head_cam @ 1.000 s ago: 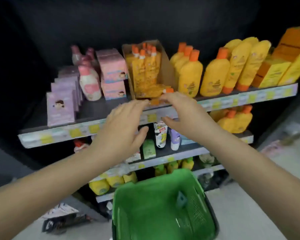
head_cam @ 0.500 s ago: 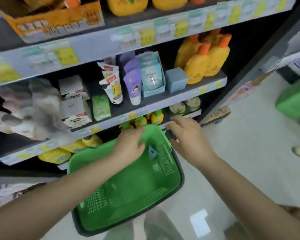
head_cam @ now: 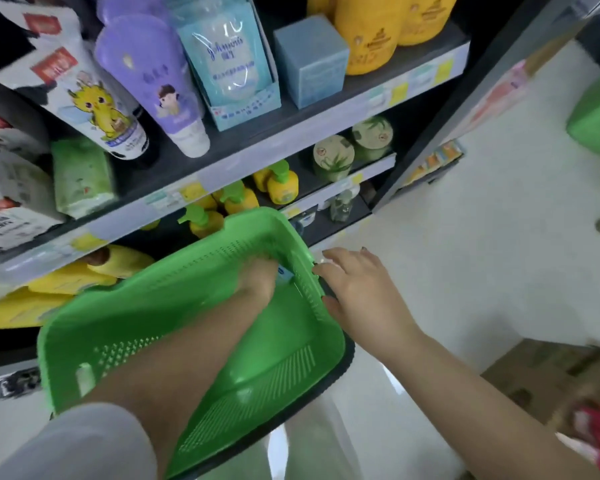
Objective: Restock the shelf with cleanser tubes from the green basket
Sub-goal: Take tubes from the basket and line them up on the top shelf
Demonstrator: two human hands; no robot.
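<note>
Left hand: your left hand (head_cam: pixel 257 277) is down inside the green basket (head_cam: pixel 125 327), at its far right corner. The fingers are blurred and partly hidden, so I cannot tell whether they grasp anything.
Right hand: your right hand (head_cam: pixel 359 292) rests outside the basket's right wall, fingers spread and relaxed, fingertips at the rim, gripping nothing.
Cleanser tube: a small blue-and-white item (head_cam: pixel 284 274), probably the tube, shows just beside your left fingers against the right wall; too blurred to confirm.
Basket: held low in front of the shelf (head_cam: pixel 291 133), tilted.
Shelf stock: a purple tube (head_cam: pixel 156 81) stands cap-down beside a white tube with a yellow dragon (head_cam: pixel 94 102); a blue box (head_cam: pixel 310 60) and yellow bottles (head_cam: pixel 371 32) sit to the right.
</note>
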